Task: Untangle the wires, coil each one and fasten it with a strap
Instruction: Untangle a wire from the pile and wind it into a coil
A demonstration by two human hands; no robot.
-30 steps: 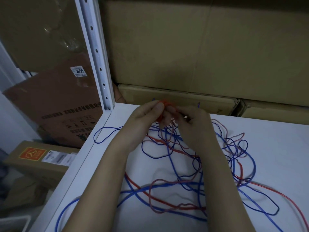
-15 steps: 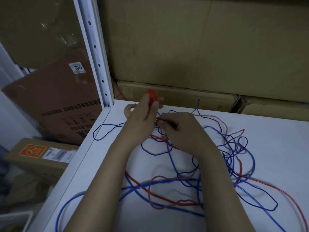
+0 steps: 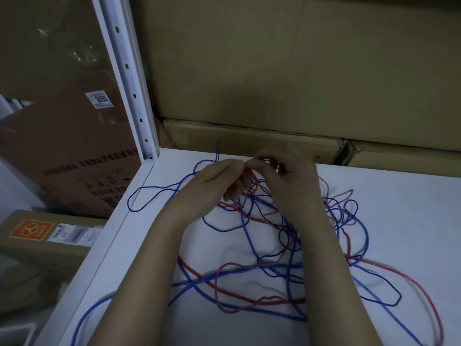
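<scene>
Both hands meet above the far part of the white bench (image 3: pixel 389 221); the left hand (image 3: pixel 212 186) has its thumb and curled fingers pinching a small bunch of red wire (image 3: pixel 247 174), and the right hand (image 3: pixel 287 181) has its fingers curled in over the same bunch, fingertips touching it from the other side; each grip is closed on the red wire, though how many turns the bunch holds cannot be told; red and blue strands trail down from between the hands to the bench.

Below the hands lies the tangle of wires (image 3: pixel 287 245), spread over the bench between and beside the forearms; blue, red and paler pinkish strands cross one another in loose loops; one blue loop (image 3: pixel 149 201) runs out to the left as far as the bench's edge, a short blue end stands up just behind the left hand, and a long red strand (image 3: pixel 424 295) sweeps along the right side towards the near edge; whether any strap lies among them cannot be made out.

At the bench's far left corner a white perforated upright (image 3: pixel 127 78) rises; behind the bench stand stacked cardboard boxes (image 3: pixel 274 71); to the left, lower down, a brown printed carton (image 3: pixel 74 156) leans, with a label reading 3055, and another box with an orange sticker (image 3: pixel 31 229) lies below it.
</scene>
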